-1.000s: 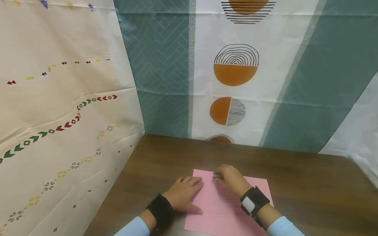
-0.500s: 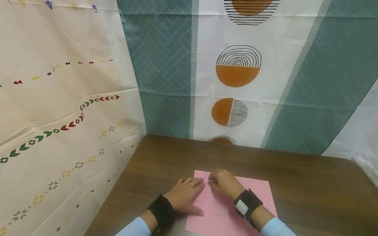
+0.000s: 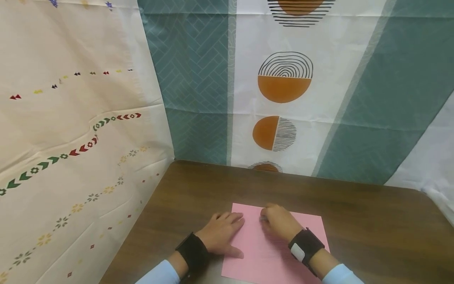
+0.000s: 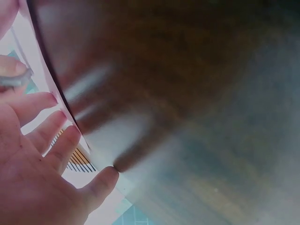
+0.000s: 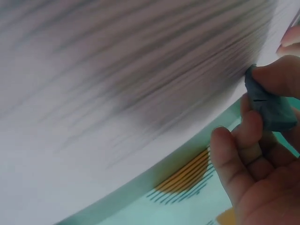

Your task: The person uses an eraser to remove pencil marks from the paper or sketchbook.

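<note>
A pink sheet of paper (image 3: 248, 260) lies on the brown table; faint dark lines run across it, plainer in the right wrist view. My right hand (image 3: 281, 223) pinches a small grey block, which looks like a worn eraser (image 5: 269, 103), between thumb and fingers. One end of it meets the paper near the far edge. My left hand (image 3: 221, 232) rests with fingers spread at the paper's left edge, fingertips and thumb on the sheet. In the left wrist view, that hand's fingers (image 4: 61, 145) are extended, and part of the eraser (image 4: 16, 78) shows beyond them.
The wooden table (image 3: 372, 225) extends to both sides of the paper. Behind it hangs a green and white patterned cloth (image 3: 198, 118), and a cream cloth (image 3: 71, 157) hangs along the left side. Both wrists wear black straps (image 3: 193, 252).
My right hand slid left and slightly nearer with the eraser, then back to the right along the paper. My left hand has stayed in place on the sheet.
</note>
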`<state>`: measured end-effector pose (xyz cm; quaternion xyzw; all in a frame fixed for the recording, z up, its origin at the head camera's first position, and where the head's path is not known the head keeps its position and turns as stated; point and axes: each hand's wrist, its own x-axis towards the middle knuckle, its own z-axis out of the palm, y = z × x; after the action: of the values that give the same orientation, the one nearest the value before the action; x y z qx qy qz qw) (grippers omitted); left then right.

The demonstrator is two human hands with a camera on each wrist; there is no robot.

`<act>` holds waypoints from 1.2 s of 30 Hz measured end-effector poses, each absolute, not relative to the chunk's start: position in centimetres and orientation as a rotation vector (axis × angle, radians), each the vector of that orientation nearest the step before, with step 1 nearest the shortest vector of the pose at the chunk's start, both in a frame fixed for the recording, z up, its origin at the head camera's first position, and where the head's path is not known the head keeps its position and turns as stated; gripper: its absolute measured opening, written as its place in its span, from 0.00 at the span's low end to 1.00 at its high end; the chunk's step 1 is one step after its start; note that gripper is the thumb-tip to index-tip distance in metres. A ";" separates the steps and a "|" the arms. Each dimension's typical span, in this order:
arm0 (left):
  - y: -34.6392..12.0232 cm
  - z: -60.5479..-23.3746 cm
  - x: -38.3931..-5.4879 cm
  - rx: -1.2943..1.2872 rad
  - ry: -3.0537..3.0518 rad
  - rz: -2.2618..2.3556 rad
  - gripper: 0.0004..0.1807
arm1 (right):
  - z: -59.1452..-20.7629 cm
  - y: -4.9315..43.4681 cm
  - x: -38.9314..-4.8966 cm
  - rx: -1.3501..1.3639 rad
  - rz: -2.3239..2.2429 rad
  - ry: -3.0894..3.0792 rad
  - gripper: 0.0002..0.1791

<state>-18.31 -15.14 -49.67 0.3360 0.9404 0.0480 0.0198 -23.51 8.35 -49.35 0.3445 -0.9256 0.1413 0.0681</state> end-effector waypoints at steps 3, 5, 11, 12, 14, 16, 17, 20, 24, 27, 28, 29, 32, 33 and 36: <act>-15.2 -49.5 -18.3 1.032 2.907 0.163 0.51 | -49.0 9.5 -23.2 1.010 0.399 -2.798 0.07; -15.2 -49.5 -18.3 1.029 2.900 0.169 0.51 | -48.9 10.3 -23.0 0.990 0.392 -2.807 0.08; -15.3 -49.7 -18.3 1.029 2.895 0.179 0.51 | -48.9 13.2 -22.4 0.908 0.380 -2.844 0.09; -15.3 -49.7 -18.3 1.029 2.895 0.182 0.51 | -48.8 13.7 -22.3 0.895 0.379 -2.851 0.10; -15.4 -49.8 -18.3 1.031 2.894 0.185 0.51 | -48.8 14.7 -22.2 0.860 0.376 -2.876 0.09; -15.3 -49.7 -18.3 1.028 2.889 0.194 0.51 | -48.8 15.7 -22.0 0.826 0.373 -2.901 0.08; -15.3 -49.7 -18.3 1.027 2.886 0.196 0.51 | -48.7 16.1 -21.9 0.806 0.369 -2.915 0.08; -15.2 -49.7 -18.2 1.026 2.882 0.199 0.51 | -48.6 17.3 -21.6 0.754 0.351 -2.947 0.07; -15.3 -49.9 -18.3 1.027 2.892 0.182 0.51 | -48.5 17.9 -21.4 0.738 0.334 -2.943 0.08; -15.4 -49.9 -18.3 1.026 2.897 0.184 0.51 | -48.5 17.9 -21.5 0.751 0.349 -2.915 0.07; -15.4 -49.9 -18.3 1.025 2.897 0.189 0.51 | -48.5 17.9 -21.5 0.759 0.359 -2.905 0.07; -15.5 -49.9 -18.3 1.026 2.897 0.193 0.51 | -48.5 17.8 -21.6 0.762 0.374 -2.892 0.07; -15.5 -49.9 -18.3 1.033 2.889 0.211 0.51 | -48.5 17.6 -21.5 0.771 0.445 -2.837 0.06; -15.5 -49.9 -18.3 1.035 2.887 0.211 0.51 | -48.4 17.4 -21.5 0.780 0.470 -2.818 0.06; -15.3 -49.9 -18.3 1.037 2.883 0.215 0.51 | -47.9 16.6 -21.8 0.808 0.523 -2.769 0.06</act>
<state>-18.32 -15.34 -49.89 0.3374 0.9381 0.0700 0.0352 -21.76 16.59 -47.87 0.2741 -0.9394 0.1774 0.1048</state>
